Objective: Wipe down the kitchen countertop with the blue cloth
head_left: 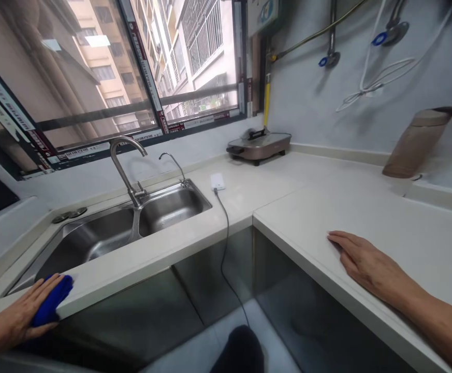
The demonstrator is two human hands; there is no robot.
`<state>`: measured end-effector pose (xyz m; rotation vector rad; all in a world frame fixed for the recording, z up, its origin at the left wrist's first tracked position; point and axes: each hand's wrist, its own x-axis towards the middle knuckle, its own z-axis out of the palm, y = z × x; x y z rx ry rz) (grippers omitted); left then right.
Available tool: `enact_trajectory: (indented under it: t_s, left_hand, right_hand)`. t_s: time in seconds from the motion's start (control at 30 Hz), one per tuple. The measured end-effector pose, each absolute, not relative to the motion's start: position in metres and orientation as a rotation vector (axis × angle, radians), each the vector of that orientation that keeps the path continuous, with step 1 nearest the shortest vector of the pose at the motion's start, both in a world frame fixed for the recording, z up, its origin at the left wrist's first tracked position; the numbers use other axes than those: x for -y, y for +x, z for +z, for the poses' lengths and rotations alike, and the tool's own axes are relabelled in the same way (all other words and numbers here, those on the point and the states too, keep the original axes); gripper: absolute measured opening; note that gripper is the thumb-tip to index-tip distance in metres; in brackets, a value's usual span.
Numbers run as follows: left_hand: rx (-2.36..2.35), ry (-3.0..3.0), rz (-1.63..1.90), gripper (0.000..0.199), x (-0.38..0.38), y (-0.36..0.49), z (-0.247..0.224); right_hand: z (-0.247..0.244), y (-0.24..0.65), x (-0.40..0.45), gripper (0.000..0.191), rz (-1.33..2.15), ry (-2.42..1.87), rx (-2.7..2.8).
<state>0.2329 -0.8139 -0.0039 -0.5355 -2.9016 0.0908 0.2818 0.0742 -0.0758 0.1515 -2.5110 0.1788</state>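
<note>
My left hand (pixel 27 311) grips a bunched blue cloth (pixel 55 299) at the front edge of the counter, beside the near end of the sink. The cloth lies under my fingers and over the counter's edge, with my thumb below. On the right, my right hand (pixel 365 261) rests palm down on the white countertop (pixel 311 207), fingers stretched out and holding nothing. The double steel sink (pixel 135 225) stands between the left hand and the corner.
A tall faucet (pixel 122 171) and a small tap (pixel 173 163) rise behind the sink. A white device (pixel 217 181) trails a dark cable (pixel 226 248) to the floor. Toward the corner stands a lidded electric pan (pixel 260 147). A brown bottle-shaped object (pixel 416 145) is at right.
</note>
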Motion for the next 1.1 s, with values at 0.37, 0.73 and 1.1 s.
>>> enact_trajectory:
  t_s: [0.37,0.73,1.1]
  left_hand:
    - [2.742,-0.744,0.157,0.095,0.704,0.22,-0.015]
    - [2.745,-0.931,0.155,0.091,0.531,0.168,-0.011]
    - [2.912,-1.064,-0.109,0.096,0.413,0.112,0.012]
  right_hand:
    - [-0.074,0.269,-0.073,0.036,-0.017,-0.02,2.563]
    - [-0.079,0.271,-0.083,0.037,-0.014,-0.003,2.59]
    - [-0.071,0.273,-0.073,0.036,-0.055,0.01,2.535]
